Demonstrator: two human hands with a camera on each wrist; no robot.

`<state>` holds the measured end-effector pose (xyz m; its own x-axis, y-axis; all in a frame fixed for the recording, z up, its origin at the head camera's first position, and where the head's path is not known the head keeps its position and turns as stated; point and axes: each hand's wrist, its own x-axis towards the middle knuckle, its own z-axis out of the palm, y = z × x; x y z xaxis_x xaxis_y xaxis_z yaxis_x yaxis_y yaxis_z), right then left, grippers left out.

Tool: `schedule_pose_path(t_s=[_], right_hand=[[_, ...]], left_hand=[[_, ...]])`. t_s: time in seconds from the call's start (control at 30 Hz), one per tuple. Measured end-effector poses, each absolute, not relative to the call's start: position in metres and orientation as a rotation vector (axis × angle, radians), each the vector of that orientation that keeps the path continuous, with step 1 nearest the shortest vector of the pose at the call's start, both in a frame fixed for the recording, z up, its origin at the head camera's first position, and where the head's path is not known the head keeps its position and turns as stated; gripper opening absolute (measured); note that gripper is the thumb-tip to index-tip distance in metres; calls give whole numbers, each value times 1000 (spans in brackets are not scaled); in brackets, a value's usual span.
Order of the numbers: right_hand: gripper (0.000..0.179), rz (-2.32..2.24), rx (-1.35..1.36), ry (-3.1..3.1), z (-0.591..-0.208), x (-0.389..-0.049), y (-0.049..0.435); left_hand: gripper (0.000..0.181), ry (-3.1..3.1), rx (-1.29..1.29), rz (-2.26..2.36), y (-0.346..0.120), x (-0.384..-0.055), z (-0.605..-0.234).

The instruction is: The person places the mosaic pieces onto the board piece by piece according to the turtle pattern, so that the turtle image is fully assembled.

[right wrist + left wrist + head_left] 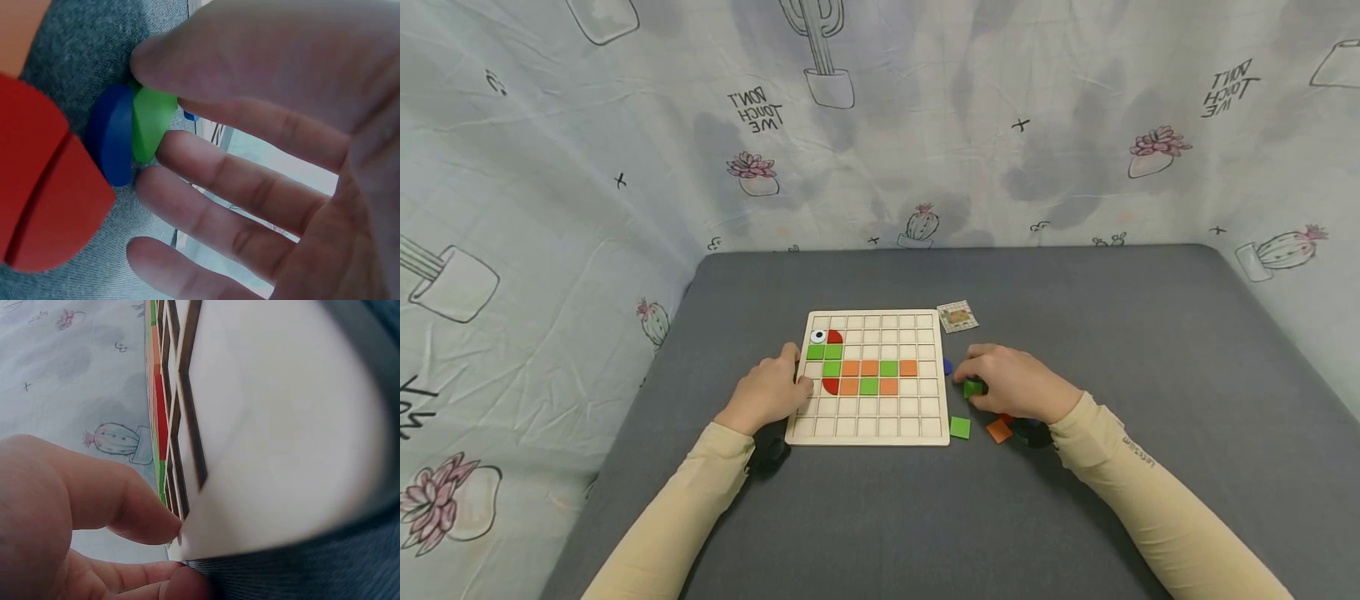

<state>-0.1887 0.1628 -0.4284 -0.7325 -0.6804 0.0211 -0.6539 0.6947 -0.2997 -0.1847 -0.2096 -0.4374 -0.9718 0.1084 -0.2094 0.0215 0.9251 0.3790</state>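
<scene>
A wooden grid board (868, 429) lies on the table, with green, orange and red tiles set in several cells and a round eye tile (818, 337) at upper left. My left hand (767, 392) holds the board's left edge. In the left wrist view the thumb (144, 509) lies at the corner of the board (287, 425), with other fingers below it. Right of the board, my right hand (1018, 383) pinches a green tile (152, 122) between thumb and fingertips. A blue rounded piece (112, 137) lies against that tile, close by red rounded pieces (37, 175).
A loose green square (960, 427) and an orange square (999, 431) lie at the board's lower right. One blue piece (947, 367) sits at its right edge. A small pattern card (958, 317) is beside the upper right corner. Printed cloth (925, 125) hangs behind the grey table (880, 525).
</scene>
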Motion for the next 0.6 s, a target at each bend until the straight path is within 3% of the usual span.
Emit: schedule_pose_path(t_s=[0.6], right_hand=[[23,-486,-1127,2806,-438,-189,166]], left_hand=[[44,2867,115,582,-210,-182,-444]])
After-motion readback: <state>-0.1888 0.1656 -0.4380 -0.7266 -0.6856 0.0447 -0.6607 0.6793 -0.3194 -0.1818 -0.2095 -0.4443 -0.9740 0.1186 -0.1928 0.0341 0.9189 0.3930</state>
